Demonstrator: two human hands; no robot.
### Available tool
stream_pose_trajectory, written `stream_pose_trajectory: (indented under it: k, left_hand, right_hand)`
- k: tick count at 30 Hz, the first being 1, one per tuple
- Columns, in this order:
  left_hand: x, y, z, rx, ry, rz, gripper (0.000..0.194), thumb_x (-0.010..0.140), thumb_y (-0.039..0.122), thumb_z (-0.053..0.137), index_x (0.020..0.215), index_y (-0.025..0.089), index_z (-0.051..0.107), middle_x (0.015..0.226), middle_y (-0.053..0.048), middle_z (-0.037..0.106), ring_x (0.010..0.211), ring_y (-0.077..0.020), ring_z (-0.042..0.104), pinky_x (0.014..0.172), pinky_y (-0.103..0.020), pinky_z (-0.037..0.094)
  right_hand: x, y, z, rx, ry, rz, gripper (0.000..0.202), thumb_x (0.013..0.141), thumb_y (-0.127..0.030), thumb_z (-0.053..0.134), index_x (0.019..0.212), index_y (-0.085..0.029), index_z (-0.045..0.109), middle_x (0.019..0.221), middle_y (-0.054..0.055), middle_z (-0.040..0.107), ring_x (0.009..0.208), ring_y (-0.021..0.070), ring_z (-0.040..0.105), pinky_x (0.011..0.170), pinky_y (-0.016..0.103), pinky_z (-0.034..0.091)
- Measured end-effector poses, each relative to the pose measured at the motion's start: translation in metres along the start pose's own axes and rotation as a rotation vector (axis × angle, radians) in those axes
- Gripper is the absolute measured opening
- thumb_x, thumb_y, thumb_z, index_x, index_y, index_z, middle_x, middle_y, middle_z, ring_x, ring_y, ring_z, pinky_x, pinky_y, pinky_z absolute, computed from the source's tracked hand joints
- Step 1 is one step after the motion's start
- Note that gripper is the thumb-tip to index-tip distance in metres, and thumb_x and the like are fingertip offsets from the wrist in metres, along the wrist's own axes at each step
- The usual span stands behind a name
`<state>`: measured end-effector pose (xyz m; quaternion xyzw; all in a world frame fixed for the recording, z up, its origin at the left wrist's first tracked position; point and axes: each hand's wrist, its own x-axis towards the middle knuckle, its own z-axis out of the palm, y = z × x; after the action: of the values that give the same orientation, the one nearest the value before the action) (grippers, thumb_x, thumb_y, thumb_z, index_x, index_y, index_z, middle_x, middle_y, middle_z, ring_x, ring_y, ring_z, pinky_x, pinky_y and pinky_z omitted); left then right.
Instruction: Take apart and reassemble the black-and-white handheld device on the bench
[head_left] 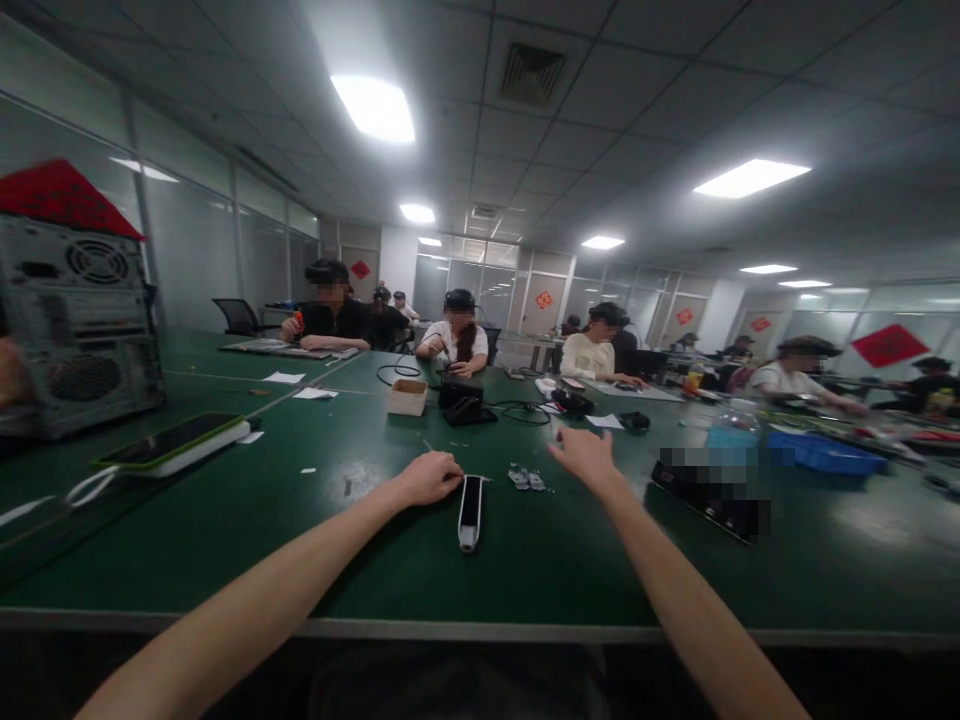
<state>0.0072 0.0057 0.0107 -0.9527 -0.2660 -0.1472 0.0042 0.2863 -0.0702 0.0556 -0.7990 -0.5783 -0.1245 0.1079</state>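
A slim white device point(470, 512) with a dark face lies on the green table point(405, 575), lengthwise towards the person, between the two hands. The left hand point(430, 478) is at its far end, fingers curled in, the fingertips right by its upper left corner; whether they grip it or only rest against it, I cannot tell. The right hand point(586, 456) reaches forward, partly open, its fingers loosely bent and pointing inward, with nothing visible in its hold. Just to the right of the device sits a little cluster of grey pieces point(526, 478), nearest the right hand but apart from it. Beyond the hands stand an open cardboard box point(407, 398) and, beside it, a black stand point(459, 400).
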Motion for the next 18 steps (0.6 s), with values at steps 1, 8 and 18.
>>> stream_pose_trajectory:
  k: [1, 8, 18]
  left_hand:
    - [0.0, 0.0, 0.0, -0.002, 0.002, 0.002, 0.025, 0.087, 0.026, 0.046, 0.096, 0.02, 0.07, 0.089, -0.006, 0.064, 0.078, -0.0155, 0.059, 0.068, -0.023, 0.043]
    - [0.0, 0.003, -0.003, -0.024, -0.007, 0.001, 0.027, 0.088, 0.027, 0.045, 0.094, 0.019, 0.07, 0.09, -0.006, 0.065, 0.079, -0.0155, 0.059, 0.069, -0.022, 0.044]
    - [0.0, 0.002, -0.003, -0.035, -0.015, 0.0, 0.027, 0.087, 0.027, 0.045, 0.095, 0.019, 0.07, 0.09, -0.006, 0.065, 0.079, -0.0156, 0.059, 0.07, -0.023, 0.044]
  right_hand:
    - [0.003, 0.016, -0.001, -0.036, -0.065, 0.152, 0.032, 0.084, -0.04, 0.048, 0.097, -0.016, 0.064, 0.103, 0.015, 0.065, 0.099, 0.0317, 0.058, 0.095, 0.065, 0.02]
    - [0.014, 0.108, 0.005, 0.133, -0.392, 0.565, 0.025, 0.077, -0.039, 0.056, 0.076, -0.017, 0.066, 0.079, 0.011, 0.067, 0.09, 0.0322, 0.061, 0.087, 0.07, 0.022]
    - [0.012, 0.119, 0.006, 0.286, -0.407, 0.602, 0.027, 0.082, -0.033, 0.051, 0.066, -0.014, 0.061, 0.069, 0.007, 0.066, 0.07, 0.0213, 0.064, 0.09, 0.07, 0.02]
